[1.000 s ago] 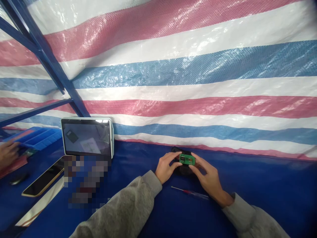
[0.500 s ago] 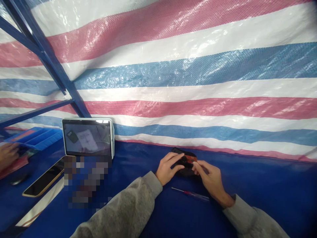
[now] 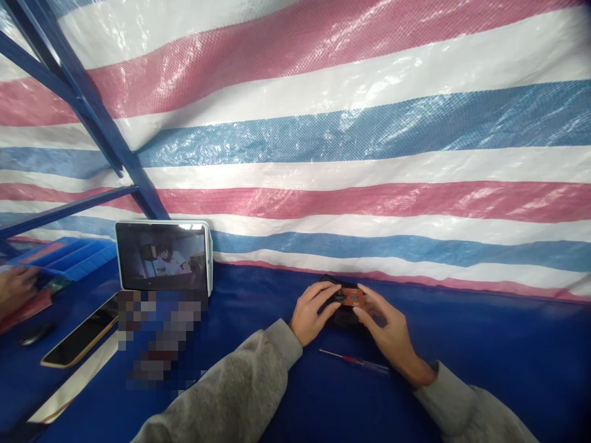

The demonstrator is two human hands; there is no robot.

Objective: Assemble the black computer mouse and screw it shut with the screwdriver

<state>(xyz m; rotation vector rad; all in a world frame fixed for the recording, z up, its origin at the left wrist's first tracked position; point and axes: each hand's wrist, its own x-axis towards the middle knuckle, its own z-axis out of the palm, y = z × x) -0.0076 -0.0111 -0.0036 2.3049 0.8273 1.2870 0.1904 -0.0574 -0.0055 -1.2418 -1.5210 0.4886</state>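
A small orange-brown circuit board (image 3: 354, 298) with dark parts on it is between my hands, over a black plastic shell (image 3: 346, 317) on the table. My left hand (image 3: 314, 312) is closed, its thumb and fingers gripping the board's left end by the black parts. Curved round the right end, my right hand (image 3: 386, 325) pinches the board's edges between thumb and forefinger. A screwdriver (image 3: 357, 362) with a see-through, reddish handle lies just in front of both hands, touched by neither. Much of the shell is hidden behind my fingers and the board.
To the left stands a tablet (image 3: 162, 255) with a picture on its screen. Before it lie a phone (image 3: 83, 332) and a blurred-out patch. Another person's hand (image 3: 17, 289) is at the far left, by a blue compartment tray (image 3: 85, 258). A striped sheet (image 3: 369, 203) hangs behind the table.
My right hand's fingers have spread from the board's near right corner to its far and near edges, showing more of the board. My left hand has barely moved. The tablet's picture has changed.
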